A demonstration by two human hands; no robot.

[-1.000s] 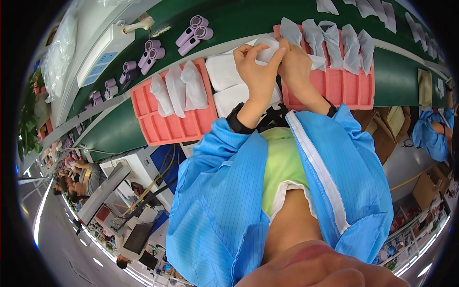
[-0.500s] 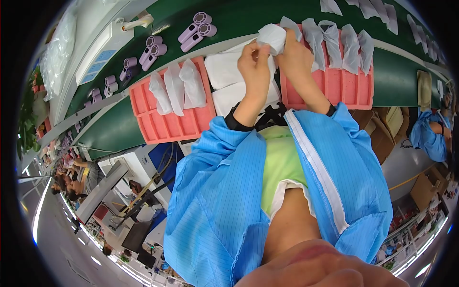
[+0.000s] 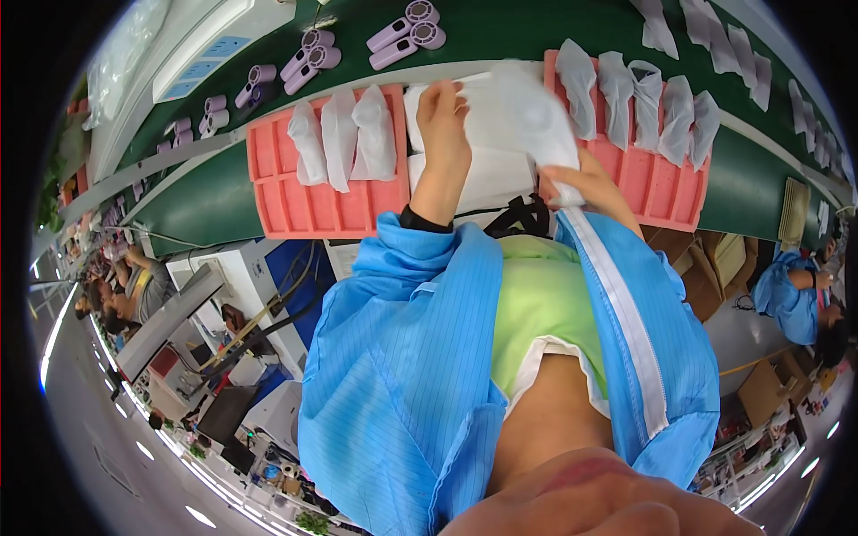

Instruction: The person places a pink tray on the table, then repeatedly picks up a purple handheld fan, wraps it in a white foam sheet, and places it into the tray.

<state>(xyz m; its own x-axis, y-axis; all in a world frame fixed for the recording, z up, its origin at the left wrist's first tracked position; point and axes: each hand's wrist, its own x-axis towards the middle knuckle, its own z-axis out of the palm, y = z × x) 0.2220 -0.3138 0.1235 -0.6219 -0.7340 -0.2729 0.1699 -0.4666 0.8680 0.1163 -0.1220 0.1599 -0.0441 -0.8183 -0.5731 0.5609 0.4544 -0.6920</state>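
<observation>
My right hand (image 3: 568, 182) is closed around the lower end of a white translucent bag (image 3: 538, 118) with a rounded shape showing through it. The bag is blurred by motion, and its contents are mostly hidden. My left hand (image 3: 444, 125) is raised beside it, apart from the bag, with bent fingers and nothing visible in them. White bags or sheets (image 3: 478, 170) lie stacked below both hands, between two pink compartment trays. The left tray (image 3: 277, 210) bears three white-wrapped long items (image 3: 338, 134); the right tray (image 3: 666, 198) bears several similar ones (image 3: 617, 98).
Pale purple handheld fans (image 3: 407, 36) lie in groups along the green conveyor belt (image 3: 500, 27) beyond the trays. More white-wrapped items (image 3: 657, 27) lie on the belt at far right. A white box with blue labels (image 3: 210, 54) stands at far left. Cardboard boxes (image 3: 715, 268) sit below the bench at right.
My hands have moved apart: the left has let go of the white bag, while the right has drawn it nearer to me, and now grips its lower end. The view has shifted slightly.
</observation>
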